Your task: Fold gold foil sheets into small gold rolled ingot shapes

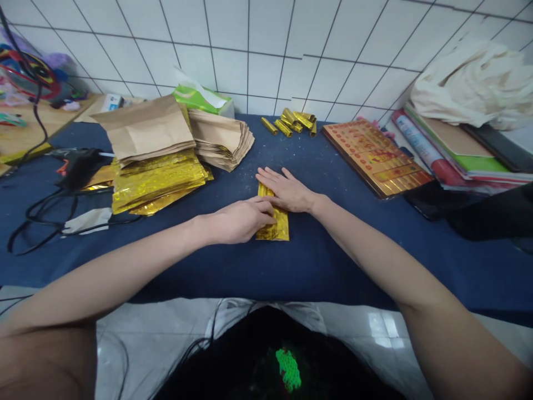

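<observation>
A folded strip of gold foil paper [280, 226] lies on the dark blue tablecloth in front of me. My right hand [287, 190] rests flat across its upper part, fingers stretched out. Lower down, my left hand [241, 220] has its fingers bent and pressed together on the strip, close to the right palm. Both hands hide part of the paper. Several rolled gold foil tubes [293, 122] lie near the wall. To the left, a stack of gold foil sheets [160, 180] sits under brown paper sheets [145, 130], with another brown paper stack [220, 136] beside it.
A black glue gun [79, 166] and its cable lie at the left. Behind the paper stacks stands a green tissue pack [204, 100]. On the right are a flat orange-gold printed pack [375, 155], books, and a cream cloth [474, 83]. A tiled wall closes off the back.
</observation>
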Motion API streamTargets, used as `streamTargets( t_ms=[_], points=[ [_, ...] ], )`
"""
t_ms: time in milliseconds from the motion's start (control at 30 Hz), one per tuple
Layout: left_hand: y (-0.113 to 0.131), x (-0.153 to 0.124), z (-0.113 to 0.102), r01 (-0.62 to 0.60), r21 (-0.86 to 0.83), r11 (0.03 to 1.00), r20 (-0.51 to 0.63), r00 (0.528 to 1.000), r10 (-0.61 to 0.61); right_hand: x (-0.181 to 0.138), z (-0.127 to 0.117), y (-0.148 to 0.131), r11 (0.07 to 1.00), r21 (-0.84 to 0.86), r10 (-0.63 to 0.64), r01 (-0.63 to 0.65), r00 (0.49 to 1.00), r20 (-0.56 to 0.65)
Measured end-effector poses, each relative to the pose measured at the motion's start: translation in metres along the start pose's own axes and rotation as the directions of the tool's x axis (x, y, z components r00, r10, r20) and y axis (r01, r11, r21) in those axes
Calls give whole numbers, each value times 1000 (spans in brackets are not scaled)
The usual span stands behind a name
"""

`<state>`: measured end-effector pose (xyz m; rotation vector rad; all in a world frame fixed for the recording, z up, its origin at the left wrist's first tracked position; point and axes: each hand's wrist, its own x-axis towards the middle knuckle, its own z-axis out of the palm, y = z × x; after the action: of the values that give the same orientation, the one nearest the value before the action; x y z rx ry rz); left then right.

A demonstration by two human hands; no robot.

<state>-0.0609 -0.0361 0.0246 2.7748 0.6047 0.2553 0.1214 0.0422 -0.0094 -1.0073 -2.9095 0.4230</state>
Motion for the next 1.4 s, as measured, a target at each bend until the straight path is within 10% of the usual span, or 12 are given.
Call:
streamTargets(
  t_ms=[267,500,1000,1400],
  points=[
    [4,-5,-1,70,-8,998,44,997,-69,-38,-19,-19,998,32,-34,50,920,-392],
    [3,-4,-7,101,-64,993,110,989,-94,-89,-11,-49,957,-179,-262,229,945,-196],
    [2,-12,-5,113,-72,991,125,987,-103,-90,14,-35,941,-171,-338,292,833,-438],
    [2,-13,-5,67,-83,994,104,993,-59,-94,9,-45,954,-163,-296,252,885,-360]
  ],
)
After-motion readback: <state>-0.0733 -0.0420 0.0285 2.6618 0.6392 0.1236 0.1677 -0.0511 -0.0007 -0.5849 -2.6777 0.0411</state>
